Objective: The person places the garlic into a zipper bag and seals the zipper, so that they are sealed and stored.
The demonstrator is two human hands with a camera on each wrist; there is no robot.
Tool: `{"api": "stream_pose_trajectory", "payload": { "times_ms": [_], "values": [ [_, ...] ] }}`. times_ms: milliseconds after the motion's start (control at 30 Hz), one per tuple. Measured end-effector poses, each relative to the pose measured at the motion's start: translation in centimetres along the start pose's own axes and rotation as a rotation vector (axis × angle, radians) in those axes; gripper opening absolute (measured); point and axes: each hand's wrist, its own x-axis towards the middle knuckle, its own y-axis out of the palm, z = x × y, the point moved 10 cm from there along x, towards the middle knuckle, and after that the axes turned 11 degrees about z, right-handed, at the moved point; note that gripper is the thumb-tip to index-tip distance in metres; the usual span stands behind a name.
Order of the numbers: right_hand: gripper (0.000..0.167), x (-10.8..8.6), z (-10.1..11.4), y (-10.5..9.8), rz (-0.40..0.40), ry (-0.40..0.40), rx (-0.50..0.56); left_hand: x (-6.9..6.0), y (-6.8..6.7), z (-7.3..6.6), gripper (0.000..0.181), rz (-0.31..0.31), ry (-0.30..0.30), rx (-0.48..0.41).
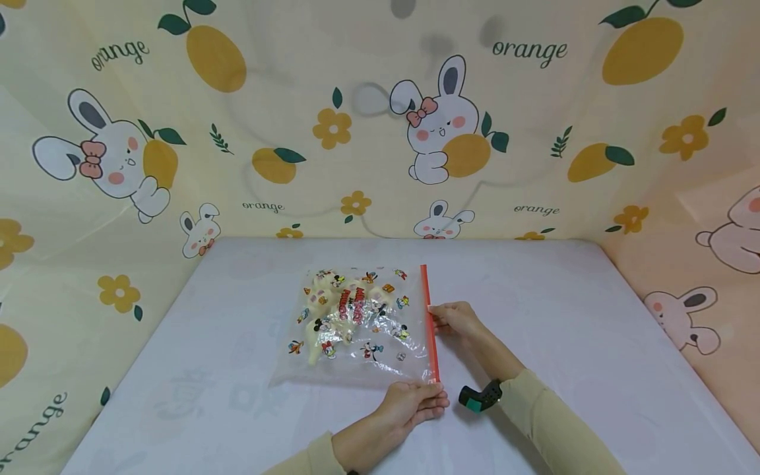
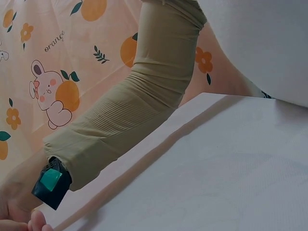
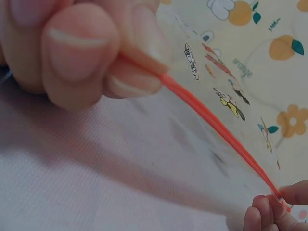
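Observation:
A clear zip bag with cartoon prints lies on the white table, its red closure strip along the right side. Inside it are pale cream, lumpy items, whose kind is unclear through the plastic. My left hand pinches the strip's near end at the bag's lower right corner. Farther up the strip, my right hand grips it between thumb and fingers. In the right wrist view, the right hand's fingers hold the red strip, which runs down to the left hand.
The white tabletop stretches around the bag. Behind it and at the sides hangs a curtain printed with rabbits and oranges. A black band with a green patch sits on the right wrist.

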Motion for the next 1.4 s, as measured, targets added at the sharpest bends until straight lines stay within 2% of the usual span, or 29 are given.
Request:
{"api": "stream_pose_trajectory", "payload": {
  "times_ms": [233, 567, 1400],
  "values": [
    [0.039, 0.09, 0.23, -0.13, -0.002, -0.004, -0.018, 0.16, -0.14, 0.15, 0.025, -0.006, -0.007, 0.003],
    [0.039, 0.39, 0.26, -0.12, 0.014, -0.021, 0.021, 0.17, -0.14, 0.25, 0.026, -0.005, -0.023, 0.005],
    [0.037, 1.01, 0.05, -0.43, -0.025, -0.008, 0.076, 0.0, 0.04, -0.17, 0.024, 0.01, 0.014, 0.002]
  ]
}}
